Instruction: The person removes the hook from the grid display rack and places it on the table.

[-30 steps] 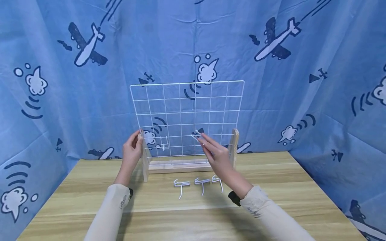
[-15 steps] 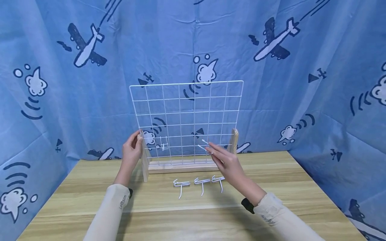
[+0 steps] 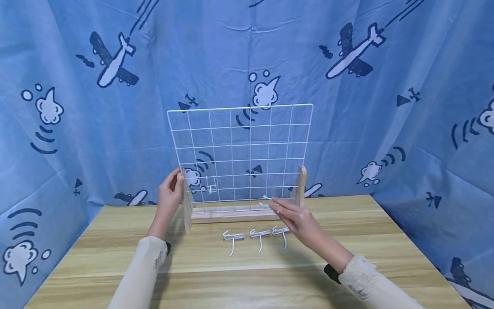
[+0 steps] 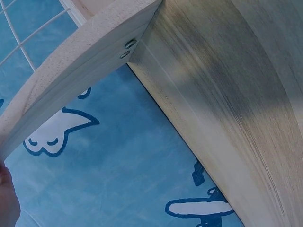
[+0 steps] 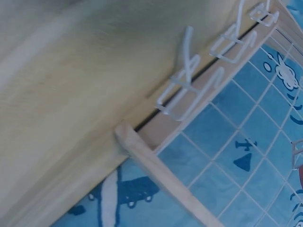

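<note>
A white wire grid panel (image 3: 250, 148) stands upright in a wooden stand. My left hand (image 3: 170, 189) grips the top of the stand's left post (image 3: 187, 214); that post (image 4: 71, 71) fills the upper left of the left wrist view, where only a bit of the hand shows. Between thumb and fingers, my right hand (image 3: 299, 216) pinches a white wire hook (image 3: 267, 198) in front of the grid's lower right. Its prongs point toward the grid; the rest is hidden by the fingers. Another white hook (image 3: 210, 188) hangs on the grid's lower left.
Three white hooks lie in a row on the wooden table (image 3: 239, 287) before the stand: a left hook (image 3: 233, 236), a middle one (image 3: 260, 234) and a right one (image 3: 281, 231) beside my right hand. Blue curtain (image 3: 127, 111) encloses the back and sides.
My right hand has moved right and downward with the hook, from mid-grid toward the lower right. My left hand stays on the post.
</note>
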`<state>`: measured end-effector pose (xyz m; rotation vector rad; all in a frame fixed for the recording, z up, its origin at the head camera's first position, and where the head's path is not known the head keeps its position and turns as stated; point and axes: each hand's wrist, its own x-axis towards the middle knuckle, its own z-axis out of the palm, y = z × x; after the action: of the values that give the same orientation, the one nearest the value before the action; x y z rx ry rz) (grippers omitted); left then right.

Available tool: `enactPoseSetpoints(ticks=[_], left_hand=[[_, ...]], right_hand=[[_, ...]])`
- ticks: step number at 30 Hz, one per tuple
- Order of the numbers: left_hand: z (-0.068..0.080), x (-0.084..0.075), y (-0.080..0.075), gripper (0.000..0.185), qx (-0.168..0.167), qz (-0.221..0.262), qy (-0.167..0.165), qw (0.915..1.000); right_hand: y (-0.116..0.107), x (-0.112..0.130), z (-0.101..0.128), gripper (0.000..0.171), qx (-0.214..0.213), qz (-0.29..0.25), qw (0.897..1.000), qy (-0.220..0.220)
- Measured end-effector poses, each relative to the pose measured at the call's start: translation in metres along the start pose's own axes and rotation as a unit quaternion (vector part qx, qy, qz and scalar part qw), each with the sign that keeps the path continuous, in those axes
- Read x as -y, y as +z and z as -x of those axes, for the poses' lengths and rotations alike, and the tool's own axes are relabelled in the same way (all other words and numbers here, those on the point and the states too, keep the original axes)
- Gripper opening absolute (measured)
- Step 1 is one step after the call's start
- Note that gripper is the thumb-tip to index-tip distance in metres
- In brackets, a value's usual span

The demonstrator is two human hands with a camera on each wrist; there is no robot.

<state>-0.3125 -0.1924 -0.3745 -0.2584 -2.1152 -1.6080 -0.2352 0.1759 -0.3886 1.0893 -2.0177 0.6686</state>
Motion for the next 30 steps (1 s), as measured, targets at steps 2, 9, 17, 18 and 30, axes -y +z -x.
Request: enactPoseSetpoints(ticks=[2, 9, 17, 18, 30], left_hand=[[0.000, 0.000, 0.000, 0.040, 0.001, -0.003, -0.003, 1.0000], [0.000, 0.001, 0.000, 0.040, -0.003, -0.002, -0.005, 1.0000], [0.000, 0.003, 0.000, 0.040, 0.002, -0.003, -0.006, 1.0000], [0.000, 0.002, 0.000, 0.040, 0.002, -0.003, -0.006, 1.0000], [0.001, -0.003, -0.001, 0.040, 0.003, -0.006, -0.002, 1.0000]], right_hand=[[-0.001, -0.001, 0.004, 0.043, 0.016, -0.005, 1.000, -0.005], [-0.003, -0.002, 0.021, 0.040, 0.072, 0.006, 0.997, -0.013], [-0.001, -0.006, 0.035, 0.022, 0.111, -0.004, 0.993, -0.027], [-0.001, -0.006, 0.036, 0.021, 0.116, -0.006, 0.993, -0.028], [0.007, -0.006, 0.044, 0.033, 0.205, -0.005, 0.978, -0.023]])
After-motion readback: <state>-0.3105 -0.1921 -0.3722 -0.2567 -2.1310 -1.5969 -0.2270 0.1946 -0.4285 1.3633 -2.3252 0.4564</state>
